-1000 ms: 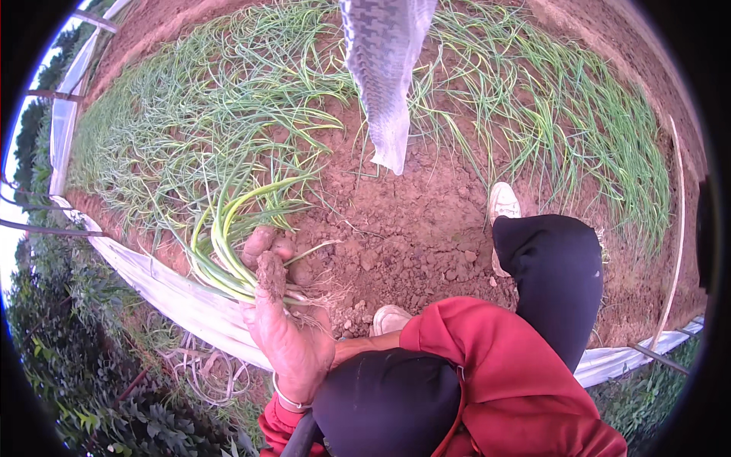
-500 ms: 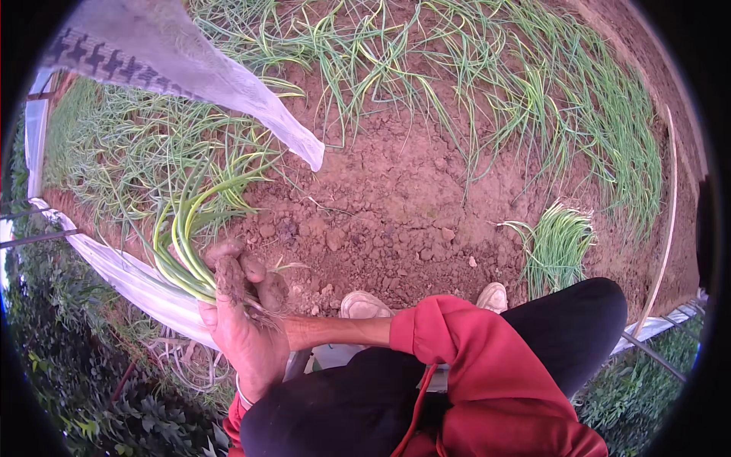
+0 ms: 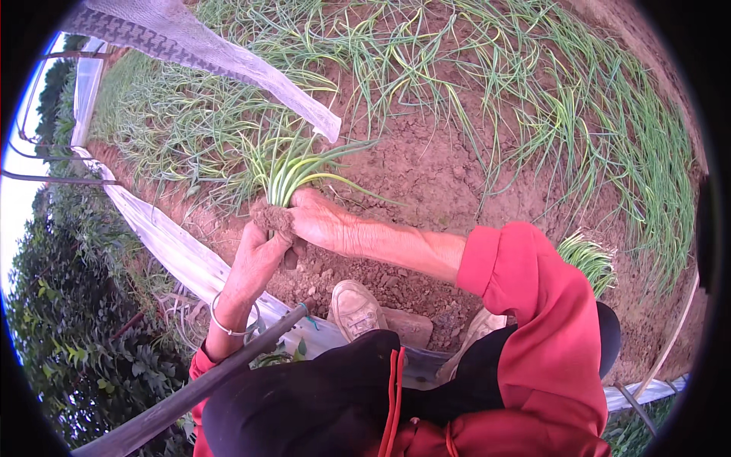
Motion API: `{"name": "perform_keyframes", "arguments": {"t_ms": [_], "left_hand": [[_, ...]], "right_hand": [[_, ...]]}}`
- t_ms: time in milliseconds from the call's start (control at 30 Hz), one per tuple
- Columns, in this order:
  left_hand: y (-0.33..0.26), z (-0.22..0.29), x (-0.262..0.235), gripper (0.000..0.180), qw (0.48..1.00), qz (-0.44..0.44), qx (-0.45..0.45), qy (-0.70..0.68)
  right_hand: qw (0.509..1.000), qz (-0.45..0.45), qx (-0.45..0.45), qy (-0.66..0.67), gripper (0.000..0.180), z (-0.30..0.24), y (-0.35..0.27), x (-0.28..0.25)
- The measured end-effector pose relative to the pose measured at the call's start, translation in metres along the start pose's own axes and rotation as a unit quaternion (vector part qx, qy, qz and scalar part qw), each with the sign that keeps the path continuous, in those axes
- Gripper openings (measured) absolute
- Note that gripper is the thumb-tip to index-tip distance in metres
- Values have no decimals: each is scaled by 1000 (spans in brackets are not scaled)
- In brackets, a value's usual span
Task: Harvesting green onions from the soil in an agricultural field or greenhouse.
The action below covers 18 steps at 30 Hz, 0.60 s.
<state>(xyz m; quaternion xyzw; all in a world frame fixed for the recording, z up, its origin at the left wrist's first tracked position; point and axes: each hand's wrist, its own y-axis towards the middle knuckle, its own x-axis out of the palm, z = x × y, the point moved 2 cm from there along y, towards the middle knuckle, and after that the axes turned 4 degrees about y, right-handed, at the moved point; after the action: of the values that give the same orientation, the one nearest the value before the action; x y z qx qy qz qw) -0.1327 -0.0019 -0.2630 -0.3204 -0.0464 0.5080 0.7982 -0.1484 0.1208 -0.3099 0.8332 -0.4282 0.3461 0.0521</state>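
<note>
A bunch of green onion seedlings stands upright above my joined hands, its leaves fanning out and some bending to the right. My left hand, with soil-caked fingers and a bangle at the wrist, is closed round the lower part of the bunch. Against it lies my right hand, reached across from the right and also closed on the bunch. The root ends are mostly hidden by my hands. On the soil to the right, beside my knee, lies a separate pile of green onions.
Green onions grow across the soil bed at the back and right. A translucent plastic sheet hangs down at upper left. A dark metal pole slants past my left forearm. White sheeting edges the bed. My shoes rest near a brick.
Both hands have risen and moved slightly right with the bunch, whose leaves now point upward. My head view has shifted, bringing the dark pole and brick into sight.
</note>
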Motion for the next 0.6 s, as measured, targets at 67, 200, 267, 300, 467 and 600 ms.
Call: {"name": "perform_keyframes", "arguments": {"t_ms": [67, 200, 267, 300, 467, 600], "left_hand": [[-4, 3, -8, 28, 999, -10, 27, 19], [-36, 11, -48, 66, 992, 65, 77, -69], [-70, 12, -69, 73, 953, 134, 119, -245], [-93, 22, -72, 77, 917, 164, 147, -332], [-206, 96, -48, 65, 872, 137, 388, -264], [-215, 106, -38, 35, 865, 285, 388, -144]], "right_hand": [[993, 0, -76, -95, 28, -1, 12, -9], [931, 54, -142, -331, 23, -34, 2, -63], [988, 59, -36, -140, 23, -35, -7, -110], [971, 140, -77, -181, 24, -29, -12, -133], [920, 124, -11, -373, 29, 18, 19, -199], [858, 66, 17, -509, 28, 36, 23, -195]]}}
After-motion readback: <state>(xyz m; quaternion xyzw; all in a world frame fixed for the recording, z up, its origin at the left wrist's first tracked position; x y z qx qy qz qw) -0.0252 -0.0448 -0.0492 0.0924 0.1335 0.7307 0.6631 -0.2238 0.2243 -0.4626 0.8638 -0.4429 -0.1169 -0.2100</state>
